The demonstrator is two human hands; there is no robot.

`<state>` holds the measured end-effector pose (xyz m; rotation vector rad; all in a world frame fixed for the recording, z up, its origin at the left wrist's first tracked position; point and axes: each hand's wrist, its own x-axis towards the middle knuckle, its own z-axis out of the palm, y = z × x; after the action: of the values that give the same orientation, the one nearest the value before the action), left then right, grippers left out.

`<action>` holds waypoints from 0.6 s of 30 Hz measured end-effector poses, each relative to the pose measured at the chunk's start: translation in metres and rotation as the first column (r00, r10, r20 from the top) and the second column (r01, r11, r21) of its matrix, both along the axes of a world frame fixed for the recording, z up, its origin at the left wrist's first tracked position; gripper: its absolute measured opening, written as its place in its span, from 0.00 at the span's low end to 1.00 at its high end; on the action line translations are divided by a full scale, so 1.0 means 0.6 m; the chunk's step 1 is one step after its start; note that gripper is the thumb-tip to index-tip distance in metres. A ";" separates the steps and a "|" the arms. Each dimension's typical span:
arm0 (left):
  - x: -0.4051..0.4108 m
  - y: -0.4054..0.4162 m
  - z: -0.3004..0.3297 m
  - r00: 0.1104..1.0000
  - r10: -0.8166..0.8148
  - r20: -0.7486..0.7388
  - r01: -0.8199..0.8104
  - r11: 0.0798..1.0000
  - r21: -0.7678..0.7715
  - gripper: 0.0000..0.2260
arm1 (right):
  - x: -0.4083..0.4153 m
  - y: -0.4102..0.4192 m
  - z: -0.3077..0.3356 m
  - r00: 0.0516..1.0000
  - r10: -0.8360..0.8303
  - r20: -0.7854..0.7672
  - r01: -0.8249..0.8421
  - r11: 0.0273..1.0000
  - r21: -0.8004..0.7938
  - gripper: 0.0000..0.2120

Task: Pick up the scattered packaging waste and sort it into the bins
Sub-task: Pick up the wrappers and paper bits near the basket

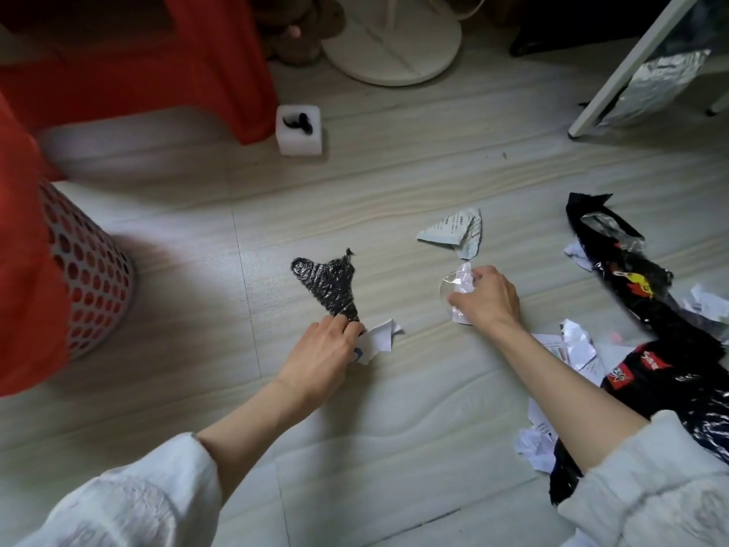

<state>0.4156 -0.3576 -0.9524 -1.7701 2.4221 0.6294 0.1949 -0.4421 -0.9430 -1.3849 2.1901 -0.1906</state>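
My left hand (pixel 321 351) grips the narrow end of a crumpled black plastic bag (pixel 329 284) together with a white paper scrap (pixel 378 338), low over the floor. My right hand (pixel 489 298) holds a clear plastic wrapper with white paper (pixel 459 284) just above the floor. A folded pale printed leaflet (pixel 453 232) lies beyond my right hand. A grey perforated bin with an orange liner (pixel 92 270) stands at the left.
Black snack wrappers (pixel 631 278) and crumpled white papers (pixel 578 343) lie scattered at the right. A white foam block (pixel 300 130) sits behind, near a red stool (pixel 157 73), a round white fan base (pixel 394 45) and a white furniture leg (pixel 623 73). A foil bag (pixel 655 84) lies beside that leg.
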 end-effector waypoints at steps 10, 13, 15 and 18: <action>0.128 -0.009 0.005 0.965 0.127 -0.231 -0.176 0.963 -0.206 0.11 | 0.028 -0.031 0.011 0.979 0.127 0.159 -0.062 0.930 -0.363 0.18; 0.148 0.003 0.006 0.945 0.196 -0.263 -0.247 0.952 -0.178 0.04 | 0.029 -0.075 0.008 0.982 0.149 0.114 -0.118 0.962 -0.247 0.25; 0.149 0.010 0.000 0.949 0.180 -0.258 -0.226 0.960 -0.165 0.04 | 0.029 -0.095 0.003 0.984 0.148 0.102 -0.139 0.986 -0.092 0.34; 0.157 0.011 -0.015 0.948 0.141 -0.284 -0.191 0.969 -0.155 0.06 | 0.041 -0.096 0.001 0.982 0.182 0.046 -0.182 0.983 -0.015 0.34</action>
<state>0.5095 -0.3512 -0.9614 -2.1060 2.5968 0.7329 0.2196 -0.4998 -0.9424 -1.5611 2.0138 -0.1657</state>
